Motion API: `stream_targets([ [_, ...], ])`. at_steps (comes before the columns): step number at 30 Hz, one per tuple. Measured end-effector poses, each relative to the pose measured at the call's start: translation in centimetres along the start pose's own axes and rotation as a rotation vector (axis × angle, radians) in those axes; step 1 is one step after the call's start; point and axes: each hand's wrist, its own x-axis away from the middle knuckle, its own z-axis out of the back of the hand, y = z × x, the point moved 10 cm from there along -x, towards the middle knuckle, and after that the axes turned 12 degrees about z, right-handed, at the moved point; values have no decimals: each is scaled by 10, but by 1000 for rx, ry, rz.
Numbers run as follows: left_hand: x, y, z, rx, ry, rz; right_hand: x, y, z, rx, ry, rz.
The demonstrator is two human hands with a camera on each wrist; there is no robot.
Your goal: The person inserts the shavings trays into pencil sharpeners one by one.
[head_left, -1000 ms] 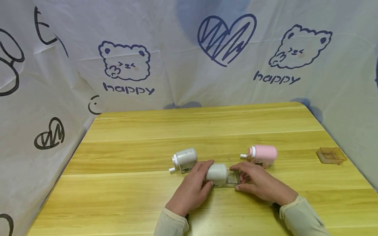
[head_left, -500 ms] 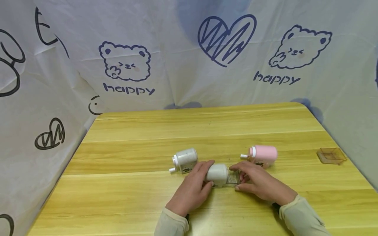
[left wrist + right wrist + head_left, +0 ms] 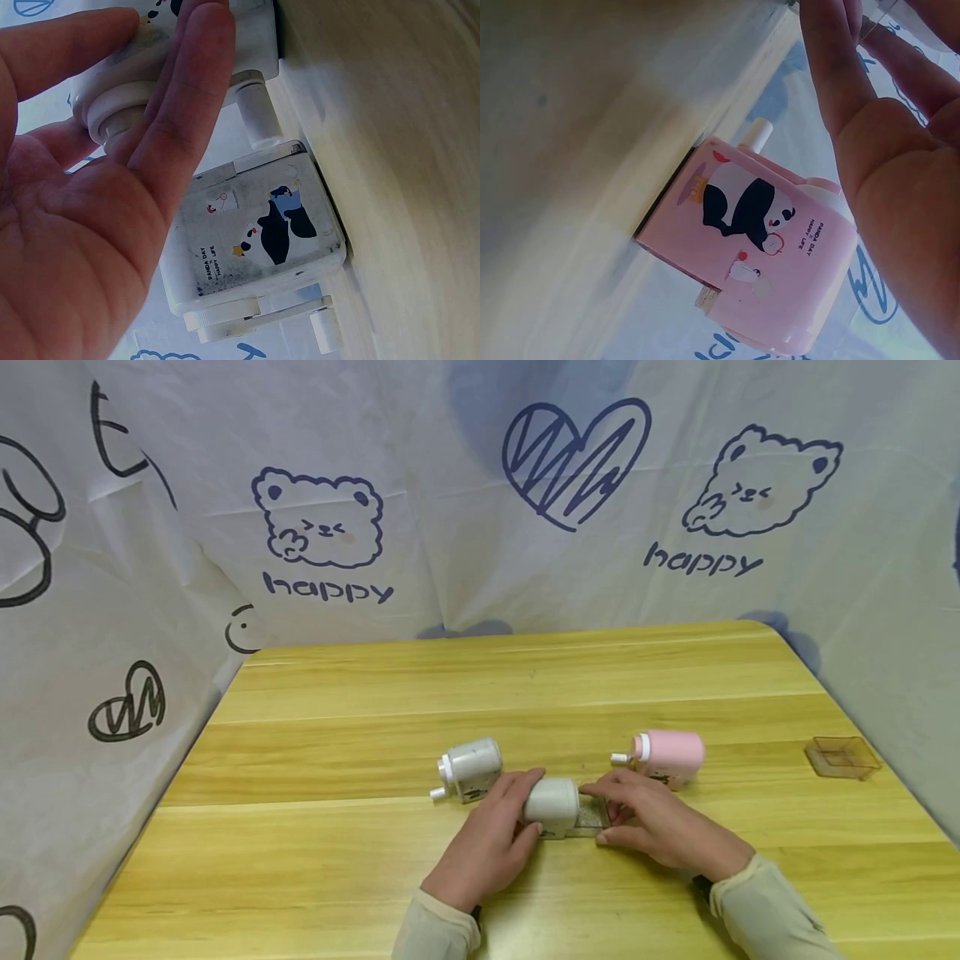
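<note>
In the head view, a white crank pencil sharpener (image 3: 553, 802) stands near the table's front. Its body is held by my left hand (image 3: 480, 847), thumb on the near side and fingers over the back. A clear drawer (image 3: 591, 815) with specks inside sticks out of its right end. My right hand (image 3: 660, 827) pinches the drawer's outer end between thumb and fingers. The left wrist view shows the held sharpener's crank handle (image 3: 259, 112) beyond my fingers. Behind my left hand is a second white sharpener (image 3: 474, 762) with a panda print (image 3: 277, 225).
A pink pencil sharpener (image 3: 672, 752) with a white crank stands behind my right hand; its panda side (image 3: 750, 225) fills the right wrist view. An amber see-through drawer (image 3: 840, 757) lies near the right edge of the wooden table (image 3: 300, 860). A white cloth with drawings hangs around.
</note>
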Motion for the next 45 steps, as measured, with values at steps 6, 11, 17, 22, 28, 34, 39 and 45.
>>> stream_targets([
  [6, 0, -1, -1, 2, -3, 0, 0, -1, 0, 29, -9, -1],
  [11, 0, -1, -1, -1, -2, -4, -1, -2, 1, 45, -18, 3],
  [17, 0, 0, -1, -2, 1, -7, -2, -2, 0, 47, -36, -8],
  [22, 0, -1, -1, -1, -1, -4, -3, -1, 0, 33, -46, -24],
  [28, 0, -1, -1, -3, -3, -1, -6, -2, 0, 37, -49, -30],
  [34, 0, -1, -1, -5, -2, -6, -9, 0, -1, 33, -46, -41],
  [39, 1, 0, -1, -1, 6, -10, -11, 0, -2, 41, -40, -40],
  [45, 1, 1, 0, -8, 9, -19, -12, 0, -1, 34, -44, -40],
])
